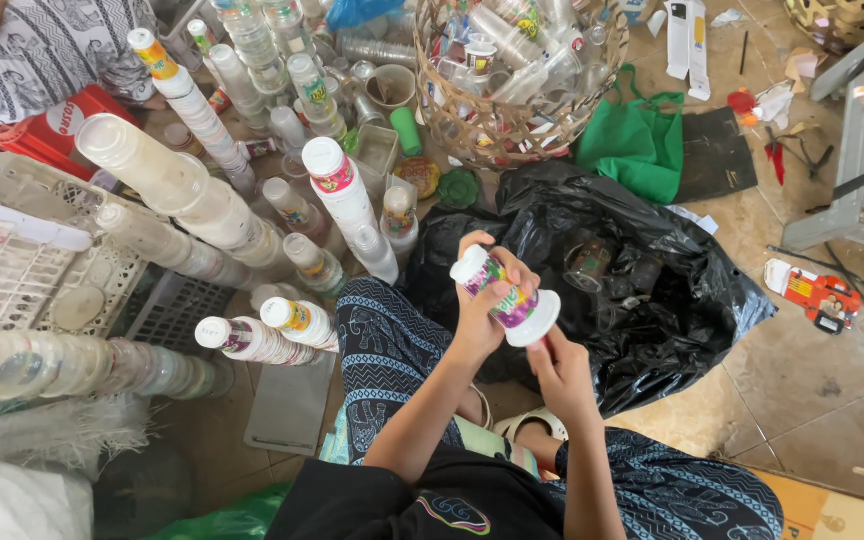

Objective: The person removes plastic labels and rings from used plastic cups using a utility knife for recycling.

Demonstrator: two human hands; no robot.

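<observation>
Crowding your lap on nearly every side is sorted plastic. At your ten o'clock lie long stacks of nested clear cups, resting across a white plastic crate, and shorter stacks lie on the floor just beside your patterned trouser leg. At twelve o'clock a woven basket stands heaped with bottles and cups, with a green bag just beside it at one o'clock. A black rubbish bag lies open at your two o'clock, right behind your hands, with a clear cup inside it. Another person's patterned sleeve shows at the far ten o'clock corner.

Your left hand rises from your lap with the forearm angled up, its grip closed around a small cup with a colourful printed label, held tilted, base toward eleven o'clock and white rim toward four o'clock. Your right hand sits just below, at the cup's five o'clock, fingers reaching up to touch the rim; its grip looks loosely closed there, though how firmly it holds I cannot tell.
</observation>
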